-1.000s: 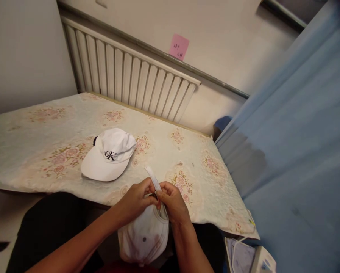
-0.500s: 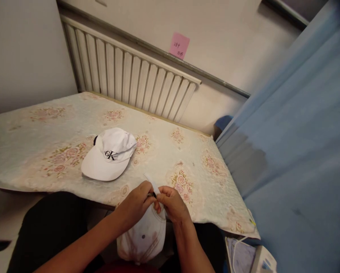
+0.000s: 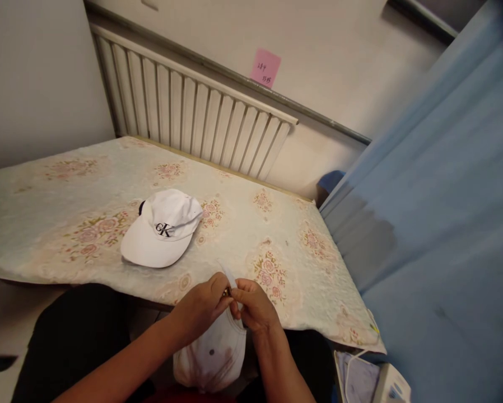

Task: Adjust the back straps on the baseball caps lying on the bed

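Pinching the strap [image 3: 228, 272] at its buckle [image 3: 227, 292] with left hand [image 3: 204, 305] and right hand [image 3: 255, 305], likely to steady such small parts; holding the stained cap [image 3: 209, 357] at bottom centre, with strap end uppermost, apparently for easy reach.

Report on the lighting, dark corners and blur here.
Head view: muted indoor light, without strong glare; head view: blackened top right corner, beside the soft-looking blue curtain; head view: logo crisp on the tabletop cap, but the fastener by the strap, between left hand and right hand, lacks clear detail.
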Demonstrator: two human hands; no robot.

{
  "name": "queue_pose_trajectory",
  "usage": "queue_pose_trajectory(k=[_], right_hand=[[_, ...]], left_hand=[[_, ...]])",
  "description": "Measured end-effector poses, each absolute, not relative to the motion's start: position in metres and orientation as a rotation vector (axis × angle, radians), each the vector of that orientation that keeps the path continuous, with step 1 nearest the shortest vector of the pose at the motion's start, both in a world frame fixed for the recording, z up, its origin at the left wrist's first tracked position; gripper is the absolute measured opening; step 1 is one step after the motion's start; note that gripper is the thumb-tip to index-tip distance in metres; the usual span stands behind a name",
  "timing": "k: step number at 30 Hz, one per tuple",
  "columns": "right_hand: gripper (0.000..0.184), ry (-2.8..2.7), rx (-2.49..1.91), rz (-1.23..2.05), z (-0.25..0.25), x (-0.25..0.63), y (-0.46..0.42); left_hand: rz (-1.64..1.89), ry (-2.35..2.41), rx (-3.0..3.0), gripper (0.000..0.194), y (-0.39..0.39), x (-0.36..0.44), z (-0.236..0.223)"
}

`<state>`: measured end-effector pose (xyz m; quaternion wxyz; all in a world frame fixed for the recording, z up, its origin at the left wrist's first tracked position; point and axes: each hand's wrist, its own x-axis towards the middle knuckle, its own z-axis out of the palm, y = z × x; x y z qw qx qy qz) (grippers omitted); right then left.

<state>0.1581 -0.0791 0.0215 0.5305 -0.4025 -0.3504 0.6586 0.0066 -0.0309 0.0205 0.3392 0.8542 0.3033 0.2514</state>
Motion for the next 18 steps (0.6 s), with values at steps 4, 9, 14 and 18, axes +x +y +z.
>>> queue_pose_trajectory(k=[4, 9, 14, 18], right_hand=[[0.026, -0.837, -0.951, 1.567, 0.022, 0.157, -0.079], [0.022, -0.812, -0.972, 1.486, 0.026, 0.158, -0.079], [0.019, -0.841, -0.972, 1.379, 0.038, 0.167, -0.081], [0.012, -0.954, -1.004, 1.272, 0.053, 0.172, -0.082]], left_hand=[[0.692, 0.799, 2.294, 0.006, -0.031, 0.005, 0.025], [0.716, 0.766, 2.069, 0.012, -0.025, -0.001, 0.033], [0.735, 0.702, 1.653, 0.019, -0.013, -0.008, 0.036], [0.746, 0.613, 1.398, 0.017, -0.010, -0.011, 0.040]])
